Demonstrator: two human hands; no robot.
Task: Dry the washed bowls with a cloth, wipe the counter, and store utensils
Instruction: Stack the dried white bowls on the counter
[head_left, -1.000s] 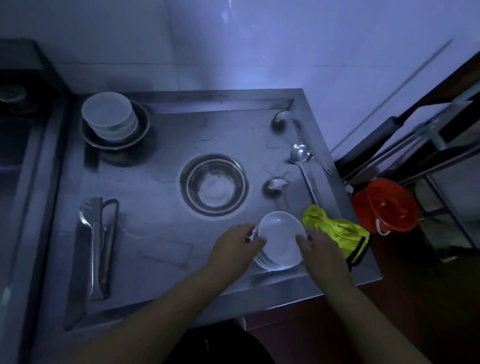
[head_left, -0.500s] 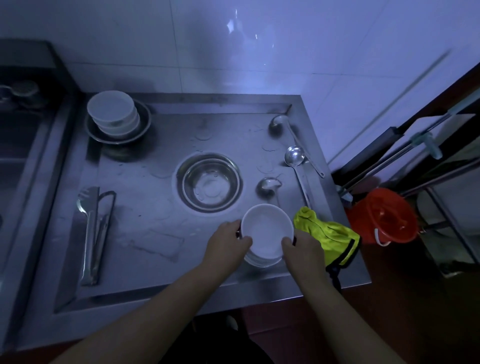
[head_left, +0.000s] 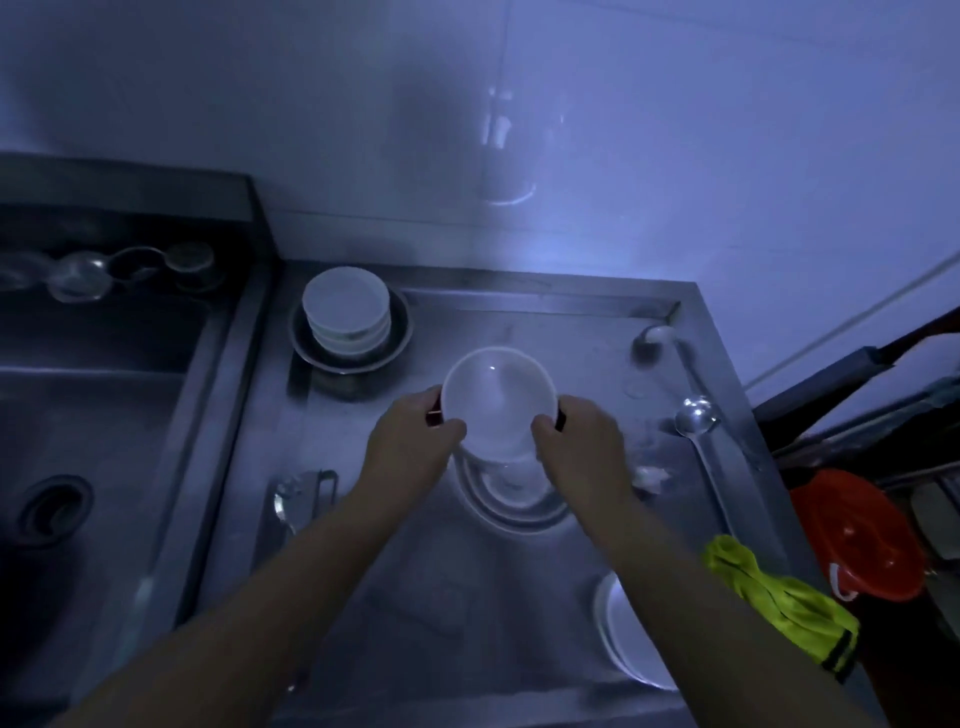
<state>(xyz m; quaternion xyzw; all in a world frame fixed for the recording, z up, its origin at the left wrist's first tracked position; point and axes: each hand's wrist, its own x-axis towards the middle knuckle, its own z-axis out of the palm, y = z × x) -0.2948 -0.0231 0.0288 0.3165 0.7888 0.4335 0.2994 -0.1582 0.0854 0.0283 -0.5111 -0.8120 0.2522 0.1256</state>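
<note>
Step in hand, as judged: moving a white bowl, not yet drying. Left hand and right hand grip opposite rims, fingers curled round it, bowl raised over the steel basin. Smooth glazed round bowl; stack of bowls behind-left of basin. Next: likely set it down, fetch yellow-green cloth, crumpled, front-right of basin on the wet steel desk

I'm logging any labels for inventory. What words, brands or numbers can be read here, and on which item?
None: no readable text shows anywhere.
The white bowl held by the left hand and right hand, the yellow cloth and the orange bucket look unmarked in this dim view.
</note>
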